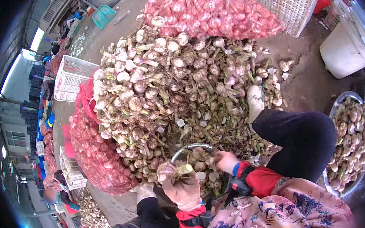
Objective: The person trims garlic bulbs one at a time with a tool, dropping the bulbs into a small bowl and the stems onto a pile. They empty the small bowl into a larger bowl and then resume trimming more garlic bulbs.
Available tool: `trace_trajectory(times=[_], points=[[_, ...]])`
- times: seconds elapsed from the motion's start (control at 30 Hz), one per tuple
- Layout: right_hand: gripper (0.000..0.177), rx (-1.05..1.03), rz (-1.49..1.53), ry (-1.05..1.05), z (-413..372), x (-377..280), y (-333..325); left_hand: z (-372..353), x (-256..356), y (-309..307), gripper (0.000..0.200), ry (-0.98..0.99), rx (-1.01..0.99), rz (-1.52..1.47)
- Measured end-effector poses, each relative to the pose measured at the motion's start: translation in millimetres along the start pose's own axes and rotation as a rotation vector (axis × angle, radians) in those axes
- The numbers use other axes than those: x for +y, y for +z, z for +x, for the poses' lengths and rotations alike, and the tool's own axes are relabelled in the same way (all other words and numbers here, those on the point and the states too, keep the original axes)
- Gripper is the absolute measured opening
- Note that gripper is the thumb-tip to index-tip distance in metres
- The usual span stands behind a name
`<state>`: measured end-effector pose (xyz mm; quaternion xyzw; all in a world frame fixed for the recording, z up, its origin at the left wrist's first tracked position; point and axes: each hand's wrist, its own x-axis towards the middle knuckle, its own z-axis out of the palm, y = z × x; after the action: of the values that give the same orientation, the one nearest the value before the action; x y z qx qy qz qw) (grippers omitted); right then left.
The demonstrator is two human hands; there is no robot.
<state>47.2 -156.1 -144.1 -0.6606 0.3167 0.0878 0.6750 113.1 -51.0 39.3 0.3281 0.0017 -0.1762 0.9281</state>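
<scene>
My left hand (183, 192), in a pale glove, is closed on a garlic bulb (166, 171) at the near edge of the heap. A thick pale-green stem (184, 170) sticks out beside its fingers. My right hand (226, 162) is just above the rim of a round metal basin (199, 145) between my legs. Its fingers are curled together, and whatever they hold is too small and blurred to name. Inside the basin lie several garlic bulbs (201, 175). A large heap of untrimmed garlic (172, 83) spreads in front of me, with stems and dirt on it.
Red mesh sacks of garlic lie behind the heap (216, 16) and at its left (95, 154). A basin of garlic (350, 140) stands at my right, below a white bucket (346, 49). White crates (71, 79) are at left. Another person (57, 185) works at lower left.
</scene>
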Motion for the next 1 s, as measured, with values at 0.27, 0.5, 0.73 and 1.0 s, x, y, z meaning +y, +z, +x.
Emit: trace_trajectory(times=[0.27, 0.5, 0.73, 1.0], points=[[0.039, 0.157, 0.146, 0.195, 17, -23, -27, -12, 13, -123, 0.088, -0.371, 0.049, 1.249], [0.035, 0.074, 0.259, 0.234, 18, -42, -20, 178, -54, -81, 0.063, -0.218, 0.171, 1.466], [0.034, 0.015, 0.384, 0.293, 25, -54, -27, 274, -103, -138, 0.035, -0.509, 0.16, 1.16], [0.045, 0.006, 0.918, -0.131, 4, -98, -37, 100, -14, -75, 0.044, -0.271, -0.475, 1.584]])
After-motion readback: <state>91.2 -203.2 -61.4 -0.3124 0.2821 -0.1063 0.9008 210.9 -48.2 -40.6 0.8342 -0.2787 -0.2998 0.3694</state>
